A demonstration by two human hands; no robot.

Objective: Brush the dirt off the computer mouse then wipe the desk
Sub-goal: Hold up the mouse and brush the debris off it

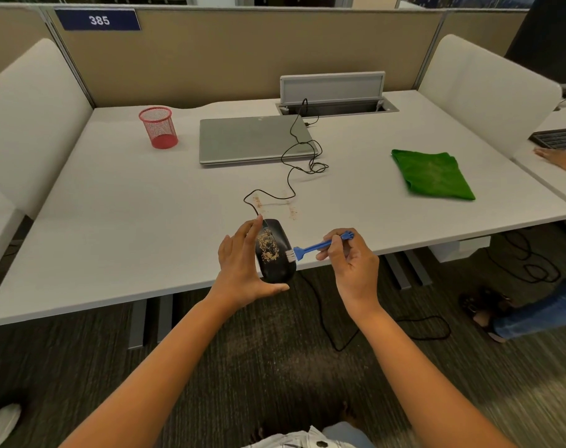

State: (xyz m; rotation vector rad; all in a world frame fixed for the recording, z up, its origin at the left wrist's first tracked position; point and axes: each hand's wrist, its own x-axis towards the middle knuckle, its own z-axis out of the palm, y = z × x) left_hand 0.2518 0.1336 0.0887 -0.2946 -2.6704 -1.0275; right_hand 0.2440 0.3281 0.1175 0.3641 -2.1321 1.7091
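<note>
Meanwhile, at the worktop [113,202] of a numbered office cubicle, a cleaning job is under way. Toward the far left corner stands a red mesh pen cup [159,127], well clear of the work. Near the middle of the far edge lies a closed grey laptop [252,141], with the mouse's black cable [299,147] looping across its right side and trailing forward over a scatter of tan crumbs [275,205].

At the near edge, the left hand [243,270] cradles the black computer mouse [275,253], fingers curved along its left side and thumb under its rear, seemingly tilting the soiled top toward the brush; whether the mouse rests on the worktop or is lifted off it cannot be told. A patch of tan dirt covers the mouse's back. The right hand [349,263] pinches the handle of a small blue brush [320,245] like a pen, its white bristles touching the mouse's right flank, a grip that likely gives fine control for sweeping the dirt off.

Toward the right edge a folded green cloth [432,176] lies, evidently kept ready for wiping. Brushing appears barely begun. Beyond the right edge another person's hand rests beside a keyboard [558,139].
</note>
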